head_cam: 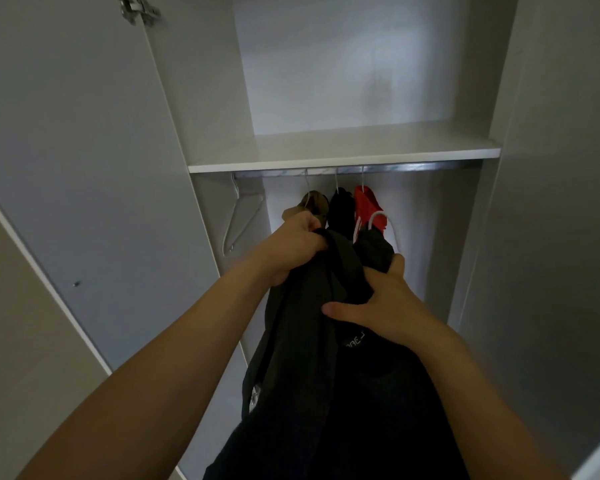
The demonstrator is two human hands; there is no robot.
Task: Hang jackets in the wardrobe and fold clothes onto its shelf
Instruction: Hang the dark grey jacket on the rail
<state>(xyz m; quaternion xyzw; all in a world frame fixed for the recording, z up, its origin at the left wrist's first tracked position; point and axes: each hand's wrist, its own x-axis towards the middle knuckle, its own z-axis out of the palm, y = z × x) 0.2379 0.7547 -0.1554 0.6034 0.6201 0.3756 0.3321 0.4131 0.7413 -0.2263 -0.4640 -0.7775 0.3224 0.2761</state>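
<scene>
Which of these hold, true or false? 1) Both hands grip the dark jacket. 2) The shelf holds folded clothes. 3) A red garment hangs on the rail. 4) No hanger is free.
1) True: the left hand and right hand both grip the dark jacket.
2) False: no clothes lie on the shelf.
3) True: the red garment hangs on the rail.
4) False: a bare white hanger hangs at the left.

Shelf above rail, three garments hanging, spare hanger left
</scene>
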